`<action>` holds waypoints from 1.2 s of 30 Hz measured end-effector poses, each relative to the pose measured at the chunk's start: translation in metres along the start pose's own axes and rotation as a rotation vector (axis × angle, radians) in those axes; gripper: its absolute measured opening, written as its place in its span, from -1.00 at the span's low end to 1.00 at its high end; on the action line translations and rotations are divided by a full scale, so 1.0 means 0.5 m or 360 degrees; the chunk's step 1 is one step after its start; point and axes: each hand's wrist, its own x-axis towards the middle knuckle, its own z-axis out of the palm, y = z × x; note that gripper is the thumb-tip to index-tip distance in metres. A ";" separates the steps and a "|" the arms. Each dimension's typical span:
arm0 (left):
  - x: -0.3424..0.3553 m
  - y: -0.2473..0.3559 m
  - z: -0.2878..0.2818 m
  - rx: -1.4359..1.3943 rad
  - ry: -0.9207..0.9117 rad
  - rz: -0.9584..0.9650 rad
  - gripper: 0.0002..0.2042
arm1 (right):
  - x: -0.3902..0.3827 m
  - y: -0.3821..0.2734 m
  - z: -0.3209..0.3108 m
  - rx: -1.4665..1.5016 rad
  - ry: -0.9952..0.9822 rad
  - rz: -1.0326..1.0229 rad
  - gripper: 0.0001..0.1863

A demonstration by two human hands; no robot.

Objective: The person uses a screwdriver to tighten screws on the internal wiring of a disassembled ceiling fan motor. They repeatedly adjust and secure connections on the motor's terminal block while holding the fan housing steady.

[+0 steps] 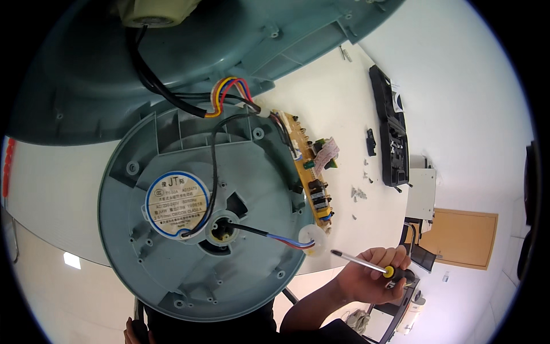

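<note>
My right hand [372,281] is closed round the black and yellow handle of a screwdriver [366,264]. Its shaft points left, the tip close to a translucent round plastic piece [313,242] at the housing's right edge. At the lower left edge, part of my left hand [130,333] shows, fingers curled round a dark thing I cannot make out. Between the hands lies a round grey-green plastic housing [166,275] with a labelled round motor [177,204]. Blue and red wires [286,240] run from its centre hole to the translucent piece. A circuit board [306,172] leans along its right side.
A larger grey-green shell [195,63] stands behind, joined by black cable [166,97] and coloured wires [220,97]. On the white table [338,109] lie several loose screws [358,194], a small black part [371,142] and an open black tool case [394,132].
</note>
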 end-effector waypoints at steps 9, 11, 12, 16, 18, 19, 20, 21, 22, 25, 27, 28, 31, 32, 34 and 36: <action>-0.002 -0.007 0.004 0.0042 -0.0014 -0.0025 -0.49 | -0.014 0.030 0.007 0.0024 -0.0022 0.0120 -0.68; 0.000 -0.001 0.000 0.0030 -0.0033 -0.0052 -0.48 | -0.014 0.036 0.016 0.0041 -0.0043 0.0171 -0.68; 0.000 0.001 -0.001 0.0024 -0.0042 -0.0065 -0.48 | -0.014 0.035 0.017 0.0034 -0.0066 0.0179 -0.68; -0.004 -0.002 0.000 0.0011 -0.0018 -0.0034 -0.48 | -0.018 0.036 0.020 -0.0008 -0.0126 0.0169 -0.68; -0.002 -0.003 0.000 -0.0024 -0.0008 -0.0015 -0.47 | -0.022 0.036 0.022 -0.0020 -0.0131 0.0152 -0.67; -0.004 -0.003 0.001 -0.0007 -0.0034 -0.0043 -0.47 | -0.023 0.036 0.019 -0.0008 -0.0123 0.0148 -0.67; -0.005 -0.005 0.002 0.0009 -0.0059 -0.0071 -0.46 | -0.025 0.036 0.015 0.0004 -0.0114 0.0144 -0.67; -0.006 -0.007 0.005 0.0025 -0.0085 -0.0100 -0.46 | -0.027 0.037 0.010 0.0007 -0.0109 0.0153 -0.67; -0.006 -0.013 0.015 -0.0035 -0.0002 -0.0042 -0.47 | -0.029 0.036 0.010 0.0003 -0.0111 0.0161 -0.68; -0.007 -0.036 0.040 -0.0140 0.0156 0.0096 -0.47 | -0.034 0.038 0.014 0.0033 -0.0118 0.0187 -0.68; -0.009 -0.045 0.042 -0.0117 0.0144 0.0135 -0.43 | -0.037 0.039 0.016 0.0049 -0.0119 0.0197 -0.68; -0.010 -0.042 0.040 -0.0122 0.0141 0.0125 -0.43 | -0.038 0.039 0.016 0.0047 -0.0122 0.0199 -0.68; -0.010 -0.032 0.037 -0.0128 0.0142 0.0111 -0.45 | -0.038 0.033 0.011 0.0053 -0.0105 0.0192 -0.68; -0.010 -0.036 0.039 -0.0124 0.0148 0.0119 -0.45 | -0.038 0.030 0.008 0.0057 -0.0096 0.0190 -0.68; -0.011 -0.037 0.041 -0.0131 0.0163 0.0124 -0.45 | -0.039 0.026 0.005 0.0045 -0.0084 0.0215 -0.68; -0.012 -0.032 0.039 -0.0150 0.0179 0.0120 -0.45 | -0.040 0.023 0.001 0.0043 -0.0070 0.0226 -0.68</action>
